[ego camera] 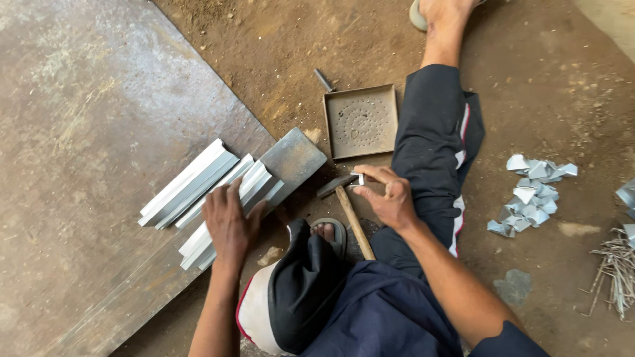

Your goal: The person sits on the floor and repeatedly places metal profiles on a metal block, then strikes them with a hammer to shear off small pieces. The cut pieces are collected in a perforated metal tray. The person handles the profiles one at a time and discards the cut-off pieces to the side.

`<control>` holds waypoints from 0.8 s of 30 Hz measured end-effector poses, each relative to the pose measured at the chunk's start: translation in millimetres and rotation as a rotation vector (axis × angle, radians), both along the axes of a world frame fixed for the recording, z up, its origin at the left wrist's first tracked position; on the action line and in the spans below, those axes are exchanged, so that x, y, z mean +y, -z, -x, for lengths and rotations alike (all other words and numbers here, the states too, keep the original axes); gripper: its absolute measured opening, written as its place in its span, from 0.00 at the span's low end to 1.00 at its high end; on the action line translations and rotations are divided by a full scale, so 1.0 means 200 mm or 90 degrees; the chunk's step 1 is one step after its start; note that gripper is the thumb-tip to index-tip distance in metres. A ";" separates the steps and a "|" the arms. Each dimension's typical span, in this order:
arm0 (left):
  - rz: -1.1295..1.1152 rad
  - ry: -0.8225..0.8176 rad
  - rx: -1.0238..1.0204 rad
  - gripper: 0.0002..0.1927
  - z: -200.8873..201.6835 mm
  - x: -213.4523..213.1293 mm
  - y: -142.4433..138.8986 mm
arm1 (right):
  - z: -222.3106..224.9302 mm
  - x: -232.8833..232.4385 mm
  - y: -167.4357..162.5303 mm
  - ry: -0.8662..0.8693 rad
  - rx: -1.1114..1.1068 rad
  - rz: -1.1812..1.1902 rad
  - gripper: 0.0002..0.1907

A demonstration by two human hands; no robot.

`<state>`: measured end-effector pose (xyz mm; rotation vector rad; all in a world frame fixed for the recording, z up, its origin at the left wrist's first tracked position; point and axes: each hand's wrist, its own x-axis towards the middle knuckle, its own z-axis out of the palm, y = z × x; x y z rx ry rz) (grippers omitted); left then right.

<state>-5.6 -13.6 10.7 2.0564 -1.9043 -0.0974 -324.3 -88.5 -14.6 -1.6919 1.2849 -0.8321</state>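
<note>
A small bent piece of silver metal (358,178) sits pinched between the thumb and fingertips of the right hand (390,198), just right of the picture's centre. Directly below it, touching or nearly so, lies the dark head of a hammer (335,186), its wooden handle running toward 5 o'clock across the dirt floor (542,79).

At 9 o'clock from the piece, the left hand (228,225) rests palm down, fingers spread flat, on a stack of long silver metal channels (198,188). These lie side by side on a large rusty steel sheet (86,132) that fills the left half of the view. A thick grey steel block (293,158) sits at the upper end of the channels.

At 12 o'clock — just above the right hand — is a square rusty tray (361,121) with punched dots in its base. At 3 o'clock, well apart, lies a heap of folded silver pieces (532,192); a bundle of nails (615,268) lies at 4 o'clock, near the edge. The person sits on the floor in dark trousers (430,132).
</note>
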 end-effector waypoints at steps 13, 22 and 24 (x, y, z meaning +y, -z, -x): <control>0.000 0.048 0.030 0.26 0.17 -0.29 0.13 | -0.33 -0.59 0.18 -0.279 -0.053 -0.060 0.20; 0.007 0.027 0.049 0.20 0.17 -0.30 0.13 | -0.38 -0.59 0.26 -0.292 -0.044 -0.097 0.22; 0.016 0.030 0.054 0.20 0.18 -0.30 0.13 | -0.39 -0.57 0.26 -0.287 -0.022 -0.029 0.22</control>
